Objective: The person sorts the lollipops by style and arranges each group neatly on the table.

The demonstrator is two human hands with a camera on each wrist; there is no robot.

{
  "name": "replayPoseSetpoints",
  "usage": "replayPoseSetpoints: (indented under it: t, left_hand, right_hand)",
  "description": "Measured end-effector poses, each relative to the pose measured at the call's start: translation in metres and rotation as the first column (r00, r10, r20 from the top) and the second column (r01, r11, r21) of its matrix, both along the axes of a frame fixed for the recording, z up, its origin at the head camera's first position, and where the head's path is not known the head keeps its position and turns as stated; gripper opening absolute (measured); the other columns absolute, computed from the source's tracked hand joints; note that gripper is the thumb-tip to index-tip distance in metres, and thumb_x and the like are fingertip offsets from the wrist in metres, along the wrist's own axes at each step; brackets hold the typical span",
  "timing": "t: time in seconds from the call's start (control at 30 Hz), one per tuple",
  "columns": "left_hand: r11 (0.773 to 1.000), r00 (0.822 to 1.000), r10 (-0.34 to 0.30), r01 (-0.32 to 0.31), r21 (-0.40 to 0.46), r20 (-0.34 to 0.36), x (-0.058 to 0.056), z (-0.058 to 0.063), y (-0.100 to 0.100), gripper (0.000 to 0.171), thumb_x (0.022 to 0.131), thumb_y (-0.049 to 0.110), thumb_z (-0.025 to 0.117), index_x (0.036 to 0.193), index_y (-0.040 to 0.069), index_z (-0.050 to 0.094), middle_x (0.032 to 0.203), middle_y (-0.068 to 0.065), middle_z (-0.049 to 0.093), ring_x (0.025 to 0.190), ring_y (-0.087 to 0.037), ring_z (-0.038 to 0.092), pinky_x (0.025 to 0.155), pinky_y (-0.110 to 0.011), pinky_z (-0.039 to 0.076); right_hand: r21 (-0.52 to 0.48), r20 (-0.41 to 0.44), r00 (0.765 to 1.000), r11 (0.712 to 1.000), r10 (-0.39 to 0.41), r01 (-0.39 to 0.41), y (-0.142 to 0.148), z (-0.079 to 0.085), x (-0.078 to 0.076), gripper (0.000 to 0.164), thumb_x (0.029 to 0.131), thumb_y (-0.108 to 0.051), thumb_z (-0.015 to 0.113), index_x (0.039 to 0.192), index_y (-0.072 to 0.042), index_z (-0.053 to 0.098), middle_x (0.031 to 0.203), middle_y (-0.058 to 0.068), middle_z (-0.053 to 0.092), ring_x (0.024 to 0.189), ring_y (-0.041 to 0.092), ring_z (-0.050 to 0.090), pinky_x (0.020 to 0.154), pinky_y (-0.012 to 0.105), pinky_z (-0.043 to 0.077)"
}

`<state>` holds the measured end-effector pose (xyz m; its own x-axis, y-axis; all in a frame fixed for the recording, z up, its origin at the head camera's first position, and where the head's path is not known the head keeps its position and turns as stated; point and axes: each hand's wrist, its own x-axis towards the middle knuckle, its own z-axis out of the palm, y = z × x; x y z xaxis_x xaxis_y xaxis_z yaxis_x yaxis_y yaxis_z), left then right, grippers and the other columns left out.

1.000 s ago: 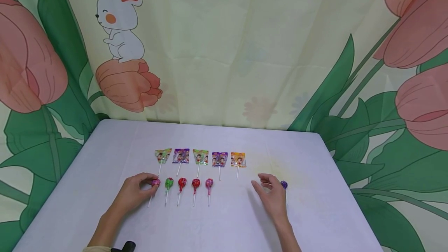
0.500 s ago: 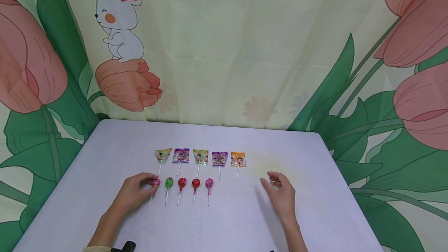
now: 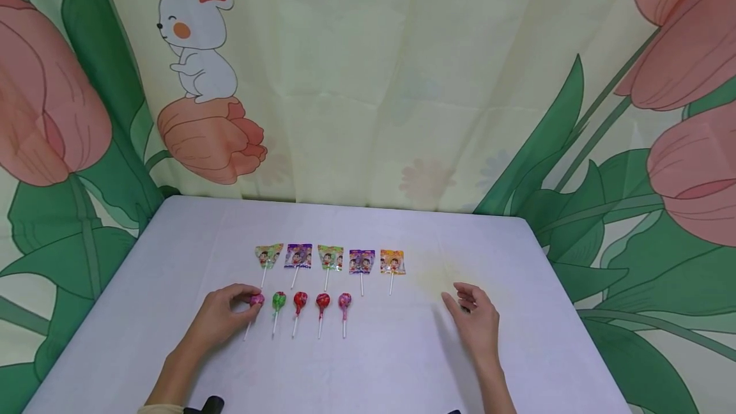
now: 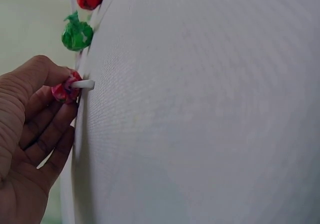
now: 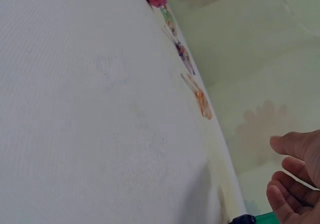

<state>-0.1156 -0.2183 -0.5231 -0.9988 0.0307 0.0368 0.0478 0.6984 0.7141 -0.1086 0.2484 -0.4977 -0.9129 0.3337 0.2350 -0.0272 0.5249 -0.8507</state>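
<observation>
My left hand (image 3: 220,312) pinches the wrapped ball of a pink lollipop (image 3: 257,299) at the left end of the front row; its white stick points toward me. The left wrist view has thumb and fingertips around that ball (image 4: 64,91). Right of it in the row lie a green lollipop (image 3: 278,300), two red lollipops (image 3: 300,300) and another pink lollipop (image 3: 344,301). My right hand (image 3: 482,328) hovers at the table's right, fingers loosely bent, holding nothing. A dark purple lollipop (image 5: 243,219) shows below it in the right wrist view; the hand mostly hides it from the head view.
Behind the front row lies a row of flat-wrapped lollipops: green (image 3: 330,257), purple (image 3: 361,261) and, at its right end, orange (image 3: 393,262). All rest on a white-covered table (image 3: 374,369). A printed curtain (image 3: 356,82) with tulips and a rabbit hangs along its back edge.
My right hand has moved to the right over the table and now covers the dark purple lollipop, which showed beside it a second ago. The left hand and the rows stay put.
</observation>
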Motion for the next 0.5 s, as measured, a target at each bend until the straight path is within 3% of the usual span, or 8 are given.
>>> replayPoseSetpoints:
  t: [0.27, 0.4, 0.5]
  left_hand:
    - [1.0, 1.0, -0.011, 0.011, -0.006, -0.024, 0.0, 0.001, 0.0, 0.028, 0.086, 0.012, 0.08, 0.113, 0.006, 0.075, 0.1, -0.001, 0.074, 0.103, -0.027, 0.067, 0.099, -0.055, 0.054]
    - [1.0, 1.0, -0.009, 0.009, -0.004, -0.025, 0.0, 0.001, 0.0, 0.028, 0.086, 0.012, 0.08, 0.112, 0.006, 0.075, 0.1, -0.001, 0.074, 0.103, -0.027, 0.067, 0.099, -0.055, 0.053]
    - [1.0, 1.0, -0.004, 0.004, -0.005, -0.016, 0.0, 0.001, 0.0, 0.028, 0.086, 0.013, 0.08, 0.113, 0.006, 0.075, 0.101, -0.001, 0.074, 0.104, -0.028, 0.067, 0.099, -0.055, 0.053]
  right_hand:
    - [0.075, -0.026, 0.999, 0.996, -0.038, 0.04, 0.008, -0.004, 0.0, 0.032, 0.085, -0.01, 0.083, 0.114, 0.001, 0.072, 0.109, 0.019, 0.069, 0.094, 0.033, 0.069, 0.083, 0.006, 0.049]
    - [0.103, 0.003, 0.998, 0.993, -0.063, 0.062, 0.011, -0.004, 0.0, 0.033, 0.085, -0.01, 0.083, 0.115, 0.001, 0.071, 0.114, 0.019, 0.068, 0.1, 0.033, 0.067, 0.084, 0.004, 0.047]
    - [0.138, 0.039, 0.996, 0.987, -0.085, 0.078, 0.013, -0.004, 0.001, 0.034, 0.086, -0.011, 0.082, 0.116, 0.0, 0.071, 0.117, 0.019, 0.068, 0.104, 0.033, 0.066, 0.085, 0.01, 0.049]
